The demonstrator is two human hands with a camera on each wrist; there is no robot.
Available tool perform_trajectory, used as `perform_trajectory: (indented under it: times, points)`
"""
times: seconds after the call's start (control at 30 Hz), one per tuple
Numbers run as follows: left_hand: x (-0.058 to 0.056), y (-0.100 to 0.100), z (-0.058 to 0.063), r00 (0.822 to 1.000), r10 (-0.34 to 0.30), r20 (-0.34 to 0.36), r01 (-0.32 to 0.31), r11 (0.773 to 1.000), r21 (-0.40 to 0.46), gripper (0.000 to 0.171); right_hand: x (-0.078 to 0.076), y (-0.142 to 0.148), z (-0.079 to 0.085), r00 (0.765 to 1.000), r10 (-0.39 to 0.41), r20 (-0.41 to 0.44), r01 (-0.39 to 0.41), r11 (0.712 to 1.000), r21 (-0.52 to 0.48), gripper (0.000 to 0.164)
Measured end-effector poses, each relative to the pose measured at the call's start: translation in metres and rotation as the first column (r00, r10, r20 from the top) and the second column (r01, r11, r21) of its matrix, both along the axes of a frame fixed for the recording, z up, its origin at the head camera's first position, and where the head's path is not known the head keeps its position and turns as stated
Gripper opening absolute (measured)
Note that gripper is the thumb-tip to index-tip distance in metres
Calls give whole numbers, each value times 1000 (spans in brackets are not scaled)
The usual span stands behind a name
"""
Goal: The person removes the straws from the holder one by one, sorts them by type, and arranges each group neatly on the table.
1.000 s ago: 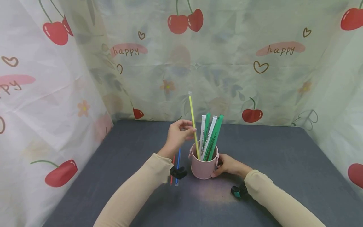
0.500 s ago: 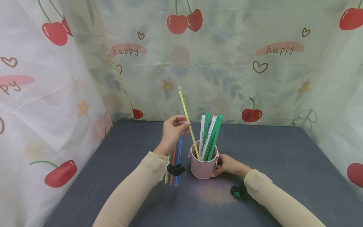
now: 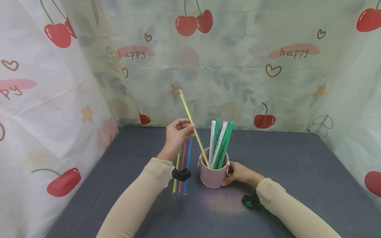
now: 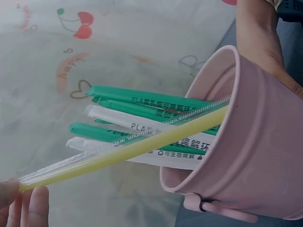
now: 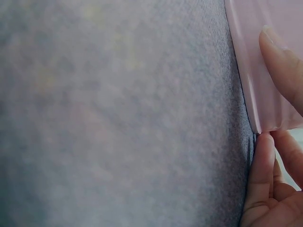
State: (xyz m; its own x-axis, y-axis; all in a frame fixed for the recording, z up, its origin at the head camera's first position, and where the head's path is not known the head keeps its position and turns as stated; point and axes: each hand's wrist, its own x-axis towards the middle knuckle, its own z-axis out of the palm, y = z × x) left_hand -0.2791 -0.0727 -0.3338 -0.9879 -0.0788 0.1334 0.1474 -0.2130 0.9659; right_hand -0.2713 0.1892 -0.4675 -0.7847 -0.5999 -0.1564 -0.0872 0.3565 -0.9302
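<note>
My left hand (image 3: 176, 137) pinches a yellow drinking straw (image 3: 186, 108) in a clear wrapper between thumb and fingers. The straw leans left, its lower end inside a small pink bucket (image 3: 212, 180). In the left wrist view, the fingertips (image 4: 38, 208) hold the yellow straw (image 4: 128, 152) near one end, and the bucket's inside hides the other. Several paper-wrapped straws, green (image 3: 227, 140) and white (image 3: 212, 135), stand in the bucket. My right hand (image 3: 242, 173) grips the bucket's right side low down, with the thumb against its wall in the right wrist view.
Left of the bucket, a yellow straw (image 3: 174, 186), a red straw (image 3: 180, 186) and a blue straw (image 3: 186, 186) lie side by side on the dark table (image 3: 282, 158), partly behind my left wrist. A cherry-printed curtain (image 3: 238, 72) surrounds the table's back and sides.
My left hand has moved left and slightly up, tilting the pinched yellow straw further left. The yellow straw on the table has come into view. Right hand and bucket stay put.
</note>
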Motion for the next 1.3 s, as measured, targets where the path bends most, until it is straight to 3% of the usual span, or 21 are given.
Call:
perform_trajectory:
  times: [0.27, 0.5, 0.93, 1.3]
  points:
    - [-1, -12, 8, 1000, 5, 23, -5, 1000, 12, 25, 0, 0, -1, 1000, 4, 2, -4, 1000, -12, 69]
    - [-4, -24, 8, 999, 5, 53, -5, 1000, 4, 26, 1, 0, 0, 1000, 9, 0, -9, 1000, -27, 66]
    - [-8, -39, -1, 994, 11, 104, -4, 998, -60, 28, 2, 0, 1, 1000, 4, -14, -4, 1000, -18, 66]
    - [-13, -48, -21, 990, 5, 142, 18, 986, -164, 30, 3, 0, 2, 1000, 3, -11, -3, 1000, -14, 68]
